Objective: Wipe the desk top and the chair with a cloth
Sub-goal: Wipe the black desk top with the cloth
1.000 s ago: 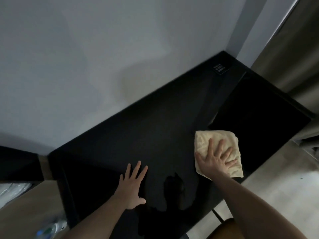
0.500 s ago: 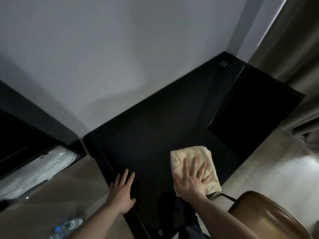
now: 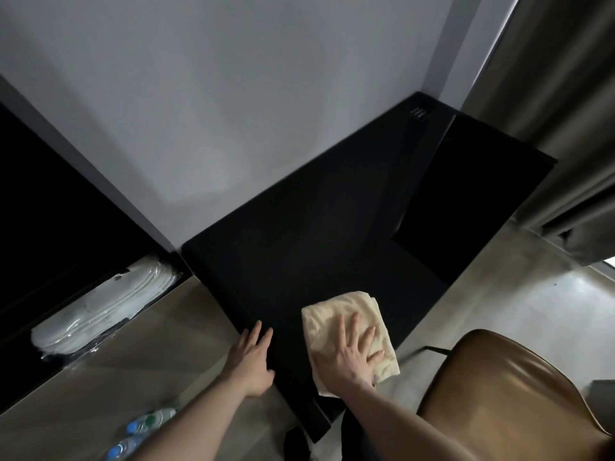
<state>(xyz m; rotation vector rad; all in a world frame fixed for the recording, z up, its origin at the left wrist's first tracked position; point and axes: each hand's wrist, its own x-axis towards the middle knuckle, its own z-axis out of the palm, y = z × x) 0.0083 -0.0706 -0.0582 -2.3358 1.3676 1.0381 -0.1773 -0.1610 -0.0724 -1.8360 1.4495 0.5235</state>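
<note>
A glossy black desk top point(image 3: 316, 234) runs from the near left to the far right along a pale wall. A folded cream cloth point(image 3: 336, 319) lies flat on its near part by the front edge. My right hand point(image 3: 349, 356) presses on the cloth with fingers spread. My left hand point(image 3: 251, 357) rests flat on the desk's left edge, fingers together, holding nothing. A brown leather chair point(image 3: 499, 394) stands at the lower right, just off the desk's front edge.
A wooden counter point(image 3: 109, 371) adjoins the desk on the left, with water bottles point(image 3: 139, 430) near me. Wrapped white items point(image 3: 100, 311) lie in a dark recess at left. Curtains point(image 3: 565, 128) hang at right above a pale floor point(image 3: 515, 311).
My right hand has dragged the cloth leftward and toward me along the desk. My left hand has shifted to the desk's left edge. The view swung left, bringing the chair and counter in.
</note>
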